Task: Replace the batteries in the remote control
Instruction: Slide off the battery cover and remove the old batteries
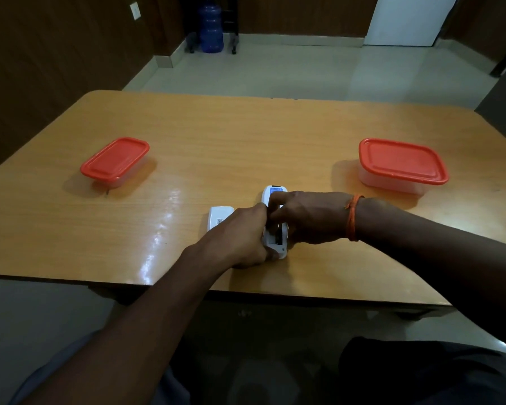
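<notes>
A white remote control (275,247) lies back side up near the table's front edge, its battery compartment open and dark inside. My left hand (240,238) grips the remote's lower left side. My right hand (307,217) covers its middle from the right, fingertips pressed into the compartment; whether a battery is between them is hidden. The detached white battery cover (218,216) lies on the table just left of my left hand.
Two clear plastic boxes with red lids stand on the wooden table (246,135): one at the left (116,160), one at the right (402,163). A blue water jug (211,27) stands on the floor far behind.
</notes>
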